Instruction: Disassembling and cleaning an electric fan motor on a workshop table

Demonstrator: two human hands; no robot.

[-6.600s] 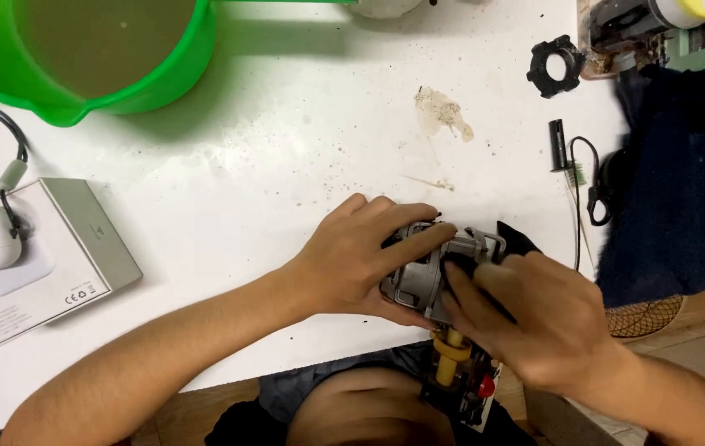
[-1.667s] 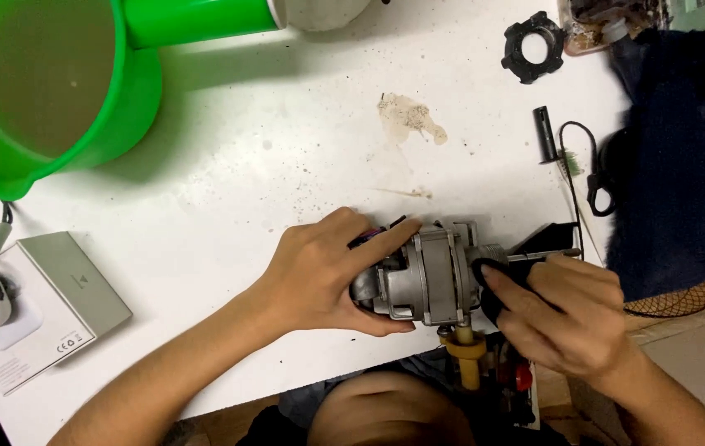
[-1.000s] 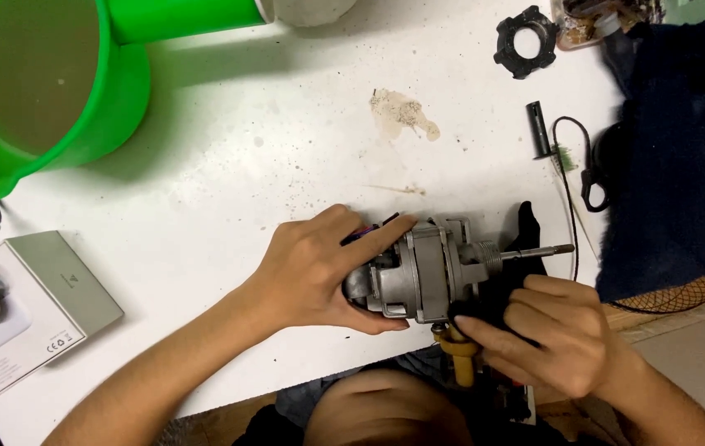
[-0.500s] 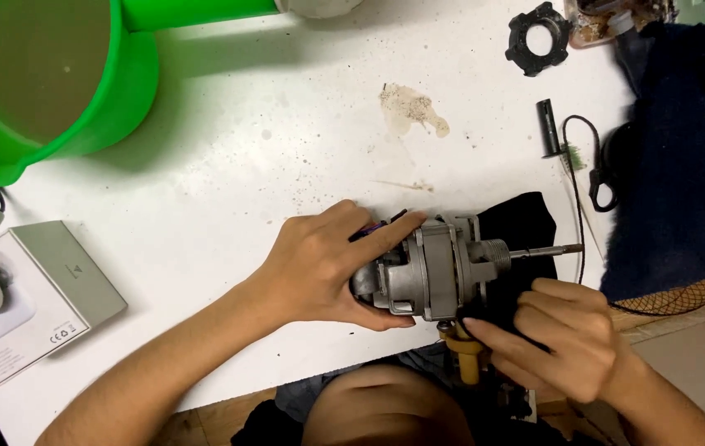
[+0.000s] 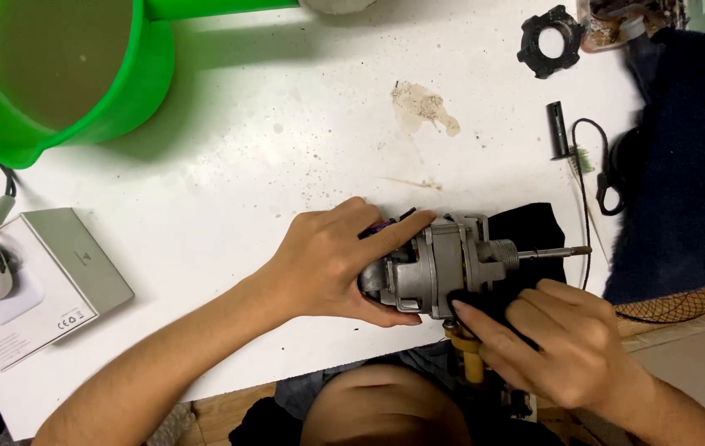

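A white table fills most of the frame, with a big green bucket in the upper left. At lower centre lies the grey metal motor, its shaft pointing right, resting on a black cloth. Your left hand wraps around the motor's left end, fingers closed on it. Your right hand, lower right, presses a fold of the black cloth against the motor's near side. A grey box sits at the left edge, a black ring upper right.
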